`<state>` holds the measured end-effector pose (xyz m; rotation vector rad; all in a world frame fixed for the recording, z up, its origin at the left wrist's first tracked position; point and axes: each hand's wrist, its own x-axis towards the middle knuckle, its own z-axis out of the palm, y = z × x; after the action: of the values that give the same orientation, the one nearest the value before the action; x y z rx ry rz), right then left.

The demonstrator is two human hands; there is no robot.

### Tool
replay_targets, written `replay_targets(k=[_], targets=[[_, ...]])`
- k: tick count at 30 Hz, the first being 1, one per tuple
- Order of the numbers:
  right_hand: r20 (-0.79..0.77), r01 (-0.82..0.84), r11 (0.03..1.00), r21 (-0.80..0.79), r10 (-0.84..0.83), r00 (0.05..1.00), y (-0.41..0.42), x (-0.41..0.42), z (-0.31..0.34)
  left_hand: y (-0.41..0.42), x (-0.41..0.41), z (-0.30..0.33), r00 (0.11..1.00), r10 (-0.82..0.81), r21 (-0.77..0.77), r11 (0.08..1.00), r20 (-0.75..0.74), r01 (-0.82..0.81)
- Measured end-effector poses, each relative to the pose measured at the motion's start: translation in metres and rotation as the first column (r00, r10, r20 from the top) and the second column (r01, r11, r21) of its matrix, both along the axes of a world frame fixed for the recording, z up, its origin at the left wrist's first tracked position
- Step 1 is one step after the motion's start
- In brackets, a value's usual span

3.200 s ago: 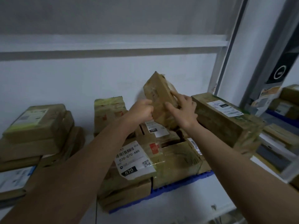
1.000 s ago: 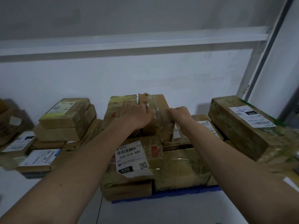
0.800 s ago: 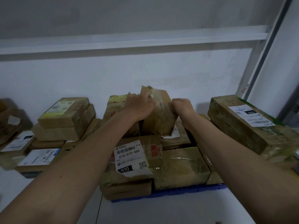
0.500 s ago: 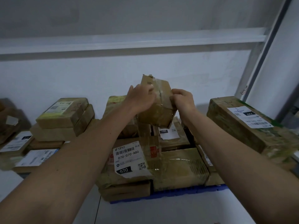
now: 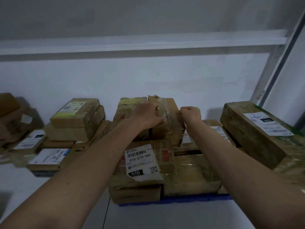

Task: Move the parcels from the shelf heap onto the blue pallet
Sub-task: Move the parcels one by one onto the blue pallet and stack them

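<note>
A taped brown parcel (image 5: 168, 119) stands on top of the stack on the blue pallet (image 5: 189, 199), beside a yellow-taped box (image 5: 127, 109). My left hand (image 5: 146, 115) lies over the parcel's left upper edge. My right hand (image 5: 190, 114) is curled at its right edge, fingers closed on the tape side. Below them sits a box with a white 070-070-A80 label (image 5: 142, 162) and a plastic-wrapped box (image 5: 189, 172).
A heap of labelled parcels (image 5: 74, 119) lies on the white shelf to the left. A long box with a white label (image 5: 257, 129) rests at the right. The white back wall and a shelf rail (image 5: 148, 42) are behind; a metal upright (image 5: 279, 63) stands at the right.
The parcel was tilted up in the air between both hands half a second ago. It now sits down on the stack, level with the yellow-taped box, hands still on it.
</note>
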<state>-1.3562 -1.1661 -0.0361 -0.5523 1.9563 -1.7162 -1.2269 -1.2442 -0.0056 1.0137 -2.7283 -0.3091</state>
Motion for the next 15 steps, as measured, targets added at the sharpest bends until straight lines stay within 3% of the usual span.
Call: replay_targets(k=[4, 8, 11, 15], targets=[[0.021, 0.039, 0.999, -0.019, -0.038, 0.999, 0.002, -0.003, -0.004, -0.005, 0.003, -0.001, 0.987, 0.145, -0.135, 0.979, -0.076, -0.154], [0.081, 0.000, 1.000, 0.004, 0.000, 0.997, 0.002, -0.007, -0.009, -0.020, 0.011, 0.000, 0.918, 0.394, 0.011, 0.919, 0.047, -0.395], [0.176, -0.050, 0.999, -0.014, 0.051, 0.983, 0.002, -0.003, -0.009, -0.031, 0.018, -0.007, 0.892, 0.430, 0.129, 0.885, 0.142, -0.447], [0.261, -0.176, 0.984, -0.025, 0.177, 0.949, -0.001, 0.008, -0.009, -0.031, 0.021, -0.011, 0.887, 0.427, 0.098, 0.889, 0.174, -0.448]])
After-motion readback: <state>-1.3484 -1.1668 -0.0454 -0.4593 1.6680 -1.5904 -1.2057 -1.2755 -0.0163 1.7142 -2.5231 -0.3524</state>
